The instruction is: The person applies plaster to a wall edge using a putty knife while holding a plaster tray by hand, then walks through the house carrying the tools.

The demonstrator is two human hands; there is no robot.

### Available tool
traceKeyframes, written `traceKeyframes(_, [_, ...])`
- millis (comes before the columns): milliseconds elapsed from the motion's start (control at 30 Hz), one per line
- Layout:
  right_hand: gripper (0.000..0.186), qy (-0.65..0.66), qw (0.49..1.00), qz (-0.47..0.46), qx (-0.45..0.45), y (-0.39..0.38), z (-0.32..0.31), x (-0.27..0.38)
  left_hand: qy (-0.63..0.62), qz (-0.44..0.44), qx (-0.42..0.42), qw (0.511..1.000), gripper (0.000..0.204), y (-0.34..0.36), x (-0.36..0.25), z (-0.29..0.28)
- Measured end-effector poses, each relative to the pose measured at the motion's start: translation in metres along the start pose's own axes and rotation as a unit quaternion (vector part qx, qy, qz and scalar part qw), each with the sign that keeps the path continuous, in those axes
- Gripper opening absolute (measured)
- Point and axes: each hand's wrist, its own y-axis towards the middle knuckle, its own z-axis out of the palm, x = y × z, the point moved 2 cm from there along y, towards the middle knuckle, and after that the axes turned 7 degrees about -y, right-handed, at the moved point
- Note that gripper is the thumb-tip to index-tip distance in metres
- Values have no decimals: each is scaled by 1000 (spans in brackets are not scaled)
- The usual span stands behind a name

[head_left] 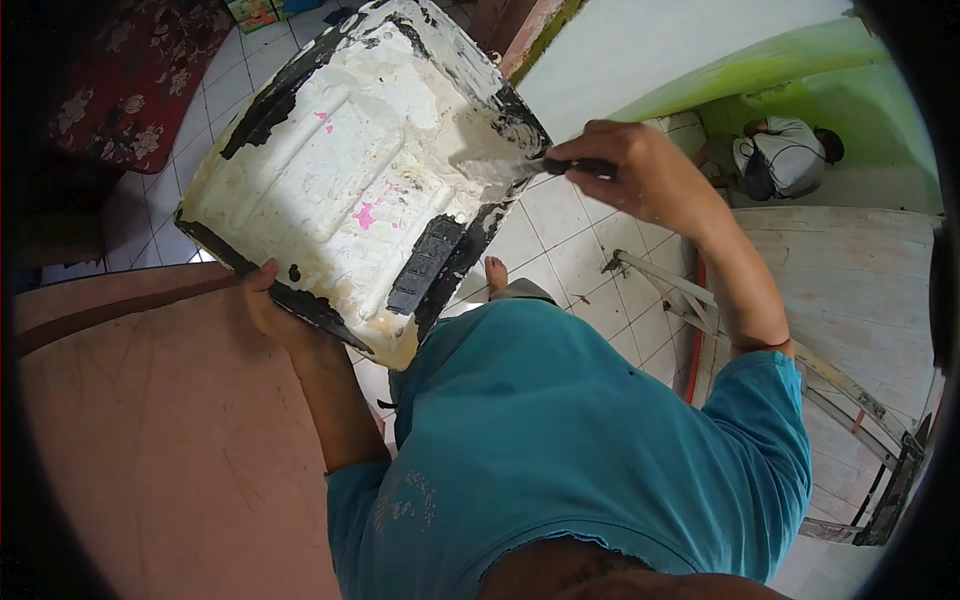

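Observation:
A battered black paint tray (325, 180), coated in white paint or filler with pink flecks, is tilted in front of my body. My left hand (280, 310) grips its lower left edge, fingers curled at the rim. In my right hand (640, 165) is the black handle of a scraper (590, 165), whose pale, smeared blade lies against the tray's inside near the right-hand corner. Thick whitish material covers that corner around the blade, and a ridged black patch shows along the lower right of the tray's inside.
A person (780, 158) crouches by a green wall at right. An aluminium ladder (840, 385) lies near a pale panel (820, 250). A large pinkish surface (160, 420) fills the lower left; a red floral cloth (130, 80) is at upper left. My bare foot (495, 273) rests on white tiles (560, 260).

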Motion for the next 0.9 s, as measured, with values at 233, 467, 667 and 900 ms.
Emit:
traceKeyframes(233, [25, 2, 1000, 27, 2, -7, 3, 6, -9, 0, 40, 999, 68, -2, -4, -1])
traceKeyframes(467, [25, -30, 998, 51, -20, -14, 1, 10, -7, -23, 18, 1000, 63, -6, -5, 3])
traceKeyframes(667, [27, -26, 998, 51, -12, 1, -15, -2, -14, -15, 25, 999, 61, 7, 5, 34])
traceKeyframes(900, [29, -29, 999, 14, -24, -14, -31, -19, 24, -34, 29, 999, 70, 1, 3, 31])
